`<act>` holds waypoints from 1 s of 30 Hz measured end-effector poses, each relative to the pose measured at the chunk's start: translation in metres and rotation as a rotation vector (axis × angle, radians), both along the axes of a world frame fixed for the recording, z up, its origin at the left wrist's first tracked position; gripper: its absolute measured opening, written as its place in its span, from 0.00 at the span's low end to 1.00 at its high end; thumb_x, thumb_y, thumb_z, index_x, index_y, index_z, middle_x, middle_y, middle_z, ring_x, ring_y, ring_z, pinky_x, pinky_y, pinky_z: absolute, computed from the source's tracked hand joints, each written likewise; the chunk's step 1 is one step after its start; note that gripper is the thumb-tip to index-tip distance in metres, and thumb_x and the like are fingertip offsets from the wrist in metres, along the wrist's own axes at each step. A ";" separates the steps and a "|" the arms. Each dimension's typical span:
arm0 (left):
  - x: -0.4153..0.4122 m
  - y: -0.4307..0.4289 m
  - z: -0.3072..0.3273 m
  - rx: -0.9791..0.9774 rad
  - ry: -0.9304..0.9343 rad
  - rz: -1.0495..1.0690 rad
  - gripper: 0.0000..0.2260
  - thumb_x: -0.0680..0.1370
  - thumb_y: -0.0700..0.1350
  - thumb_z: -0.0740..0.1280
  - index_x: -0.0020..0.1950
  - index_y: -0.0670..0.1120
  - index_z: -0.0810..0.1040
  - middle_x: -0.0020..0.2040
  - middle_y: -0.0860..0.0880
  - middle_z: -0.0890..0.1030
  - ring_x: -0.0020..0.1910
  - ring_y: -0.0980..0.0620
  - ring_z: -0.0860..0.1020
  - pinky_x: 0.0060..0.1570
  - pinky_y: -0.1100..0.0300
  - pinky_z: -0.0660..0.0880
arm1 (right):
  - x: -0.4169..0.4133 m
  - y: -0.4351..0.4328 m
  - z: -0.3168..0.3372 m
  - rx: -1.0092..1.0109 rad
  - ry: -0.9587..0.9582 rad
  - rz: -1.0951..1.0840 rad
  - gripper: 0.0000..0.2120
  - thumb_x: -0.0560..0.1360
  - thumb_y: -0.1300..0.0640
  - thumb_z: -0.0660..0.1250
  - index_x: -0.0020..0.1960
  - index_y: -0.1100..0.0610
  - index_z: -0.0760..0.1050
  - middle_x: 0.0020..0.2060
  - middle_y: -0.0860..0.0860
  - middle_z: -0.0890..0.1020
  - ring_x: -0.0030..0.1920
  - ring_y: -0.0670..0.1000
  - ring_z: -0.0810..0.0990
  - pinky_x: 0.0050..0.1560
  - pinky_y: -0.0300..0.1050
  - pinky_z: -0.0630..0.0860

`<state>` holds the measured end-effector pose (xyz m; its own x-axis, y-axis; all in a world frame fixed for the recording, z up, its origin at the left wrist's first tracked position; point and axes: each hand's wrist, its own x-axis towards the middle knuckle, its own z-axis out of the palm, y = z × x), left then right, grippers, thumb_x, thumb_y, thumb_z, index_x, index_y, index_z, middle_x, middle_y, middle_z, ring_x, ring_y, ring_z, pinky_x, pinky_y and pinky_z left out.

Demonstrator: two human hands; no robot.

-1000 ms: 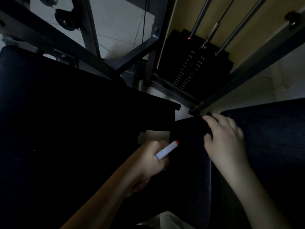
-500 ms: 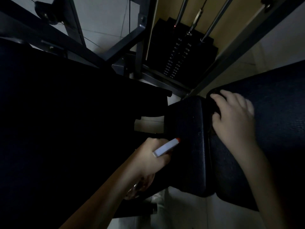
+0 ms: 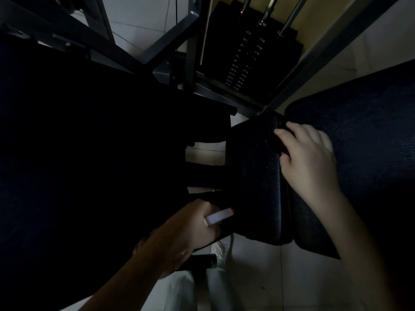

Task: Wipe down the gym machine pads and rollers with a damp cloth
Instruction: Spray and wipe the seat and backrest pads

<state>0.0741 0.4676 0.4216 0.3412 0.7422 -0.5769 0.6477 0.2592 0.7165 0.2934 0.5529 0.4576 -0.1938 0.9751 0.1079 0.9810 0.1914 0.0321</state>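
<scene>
Seam between narrow pad (image 3: 258,180) and wide pad (image 3: 363,140) lay under right hand (image 3: 307,158), fingers (image 3: 290,129) bent, hold on any cloth too dark to tell, left hand (image 3: 190,230) gripped white red-tipped tube (image 3: 219,217) beside narrow pad.

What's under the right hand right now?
The right hand lies over the seam between the narrow pad and the wide pad. Its palm covers whatever is beneath; something dark under the fingertips may be cloth, too dim to tell.
</scene>
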 end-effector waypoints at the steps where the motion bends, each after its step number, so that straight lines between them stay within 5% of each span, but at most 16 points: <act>1: 0.000 -0.003 -0.003 0.041 0.035 -0.017 0.10 0.79 0.49 0.65 0.59 0.48 0.76 0.36 0.59 0.67 0.30 0.62 0.70 0.31 0.73 0.67 | 0.000 0.000 0.000 0.001 0.001 -0.001 0.23 0.67 0.69 0.69 0.62 0.60 0.76 0.60 0.59 0.77 0.60 0.58 0.73 0.63 0.52 0.62; 4: -0.005 -0.004 -0.006 0.165 0.075 -0.073 0.15 0.80 0.51 0.62 0.64 0.48 0.75 0.35 0.58 0.66 0.30 0.61 0.67 0.33 0.72 0.66 | 0.000 0.000 0.000 0.006 -0.003 0.000 0.23 0.68 0.69 0.68 0.62 0.60 0.76 0.60 0.59 0.77 0.60 0.58 0.73 0.63 0.53 0.64; 8: -0.017 -0.001 -0.016 0.242 -0.082 -0.180 0.17 0.75 0.44 0.63 0.62 0.42 0.80 0.37 0.49 0.81 0.32 0.55 0.79 0.37 0.75 0.68 | 0.001 0.000 -0.001 0.029 0.001 0.016 0.22 0.68 0.70 0.68 0.61 0.61 0.76 0.59 0.59 0.77 0.60 0.59 0.74 0.63 0.54 0.65; 15: -0.015 0.019 -0.029 0.268 -0.086 0.084 0.20 0.77 0.37 0.66 0.69 0.48 0.74 0.52 0.50 0.81 0.49 0.56 0.79 0.45 0.81 0.65 | -0.002 0.000 -0.004 0.015 -0.001 -0.018 0.22 0.68 0.69 0.69 0.62 0.60 0.76 0.60 0.58 0.77 0.61 0.58 0.73 0.64 0.54 0.63; 20: -0.011 0.033 -0.029 0.238 -0.091 0.110 0.21 0.78 0.39 0.66 0.71 0.49 0.72 0.47 0.47 0.80 0.44 0.50 0.80 0.48 0.60 0.76 | -0.008 0.002 -0.007 -0.003 0.008 -0.069 0.23 0.68 0.70 0.69 0.62 0.60 0.75 0.61 0.59 0.76 0.62 0.59 0.73 0.65 0.54 0.64; 25: -0.011 0.048 -0.030 0.317 -0.018 0.163 0.20 0.78 0.40 0.65 0.70 0.51 0.73 0.43 0.52 0.78 0.42 0.54 0.78 0.41 0.73 0.69 | -0.018 0.010 -0.009 -0.057 0.020 -0.135 0.22 0.70 0.70 0.68 0.63 0.60 0.75 0.63 0.59 0.75 0.64 0.59 0.71 0.65 0.55 0.64; 30: -0.018 0.057 -0.023 0.386 -0.080 0.138 0.25 0.74 0.47 0.60 0.71 0.44 0.71 0.54 0.43 0.82 0.55 0.45 0.80 0.55 0.56 0.75 | -0.025 0.025 -0.024 -0.009 0.051 -0.107 0.22 0.68 0.70 0.69 0.61 0.61 0.75 0.61 0.59 0.76 0.63 0.60 0.72 0.64 0.55 0.66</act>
